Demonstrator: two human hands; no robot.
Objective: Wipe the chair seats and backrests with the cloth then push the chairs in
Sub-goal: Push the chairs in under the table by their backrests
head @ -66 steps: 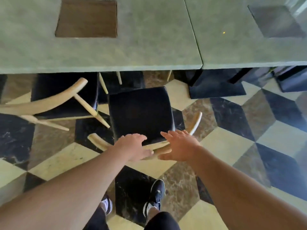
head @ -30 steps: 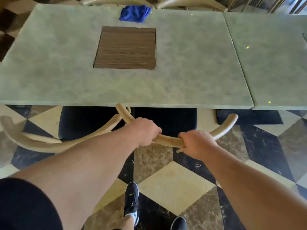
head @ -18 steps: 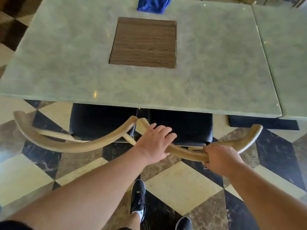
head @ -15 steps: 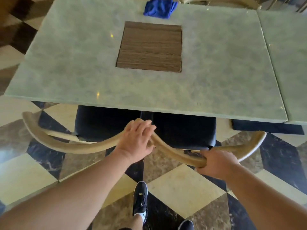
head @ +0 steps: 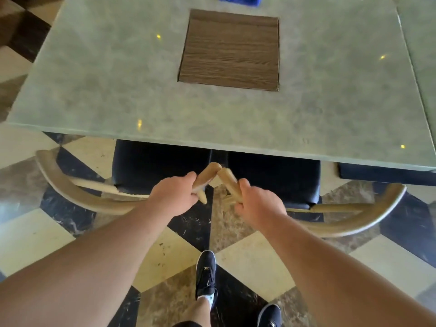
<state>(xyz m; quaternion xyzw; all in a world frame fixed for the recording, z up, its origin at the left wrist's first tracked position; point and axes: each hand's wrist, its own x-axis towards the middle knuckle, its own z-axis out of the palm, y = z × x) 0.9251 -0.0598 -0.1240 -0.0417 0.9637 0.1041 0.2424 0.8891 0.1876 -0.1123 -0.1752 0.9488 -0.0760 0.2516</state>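
Two chairs with curved pale wooden backrests and black seats stand side by side, their seats partly under the green table (head: 118, 95). My left hand (head: 173, 195) grips the inner end of the left chair's backrest (head: 77, 197). My right hand (head: 258, 202) grips the inner end of the right chair's backrest (head: 354, 223). The two backrest ends almost touch between my hands. The left black seat (head: 155, 166) and the right black seat (head: 276, 175) show below the table edge. A blue cloth (head: 239, 0) lies at the table's far edge, mostly cut off by the frame.
A square wooden inlay (head: 230, 49) sits in the tabletop. A second green table (head: 422, 43) adjoins on the right. The floor is checkered marble. My dark shoes (head: 206, 274) stand behind the chairs.
Both chairs' seats have gone further under the table. My left hand shifted onto the left chair's backrest end, and my right hand slid left to the right chair's inner end.
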